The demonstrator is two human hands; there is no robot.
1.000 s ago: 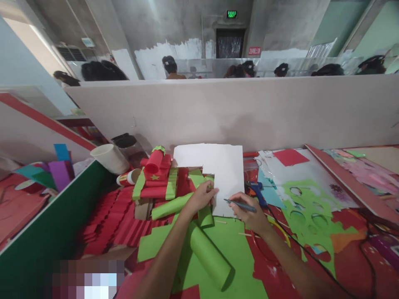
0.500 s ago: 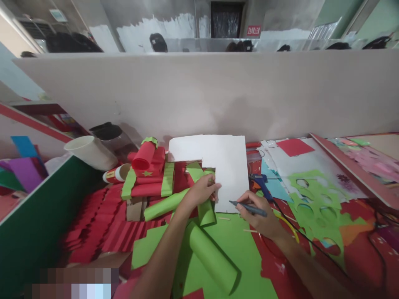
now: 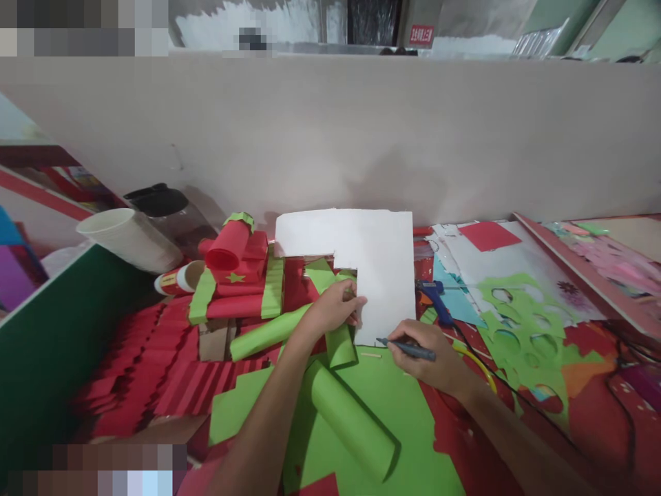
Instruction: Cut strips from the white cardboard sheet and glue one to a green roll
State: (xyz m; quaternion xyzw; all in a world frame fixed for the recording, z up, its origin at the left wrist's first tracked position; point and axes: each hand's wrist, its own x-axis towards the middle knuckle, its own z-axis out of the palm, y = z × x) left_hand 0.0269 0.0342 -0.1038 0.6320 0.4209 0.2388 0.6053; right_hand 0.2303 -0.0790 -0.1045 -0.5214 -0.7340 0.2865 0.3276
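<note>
White card (image 3: 386, 275) sits mid-scene on the worktop (image 3: 583, 430); the left hand (image 3: 334, 308), fingers curled, meets its left side, grip unclear; the right hand (image 3: 445, 362) clasps a dark marker (image 3: 416, 350), tip at the near edge.

A white card (image 3: 386, 275), roughly L-shaped — its inner corner cut in steps — is set on the desk (image 3: 583, 427); a dark pen (image 3: 419, 351) is held slanted, tip at its lower edge.

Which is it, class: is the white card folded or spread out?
Spread out: the white card shows one broad face with a stepped edge, and no fold is visible.
</note>
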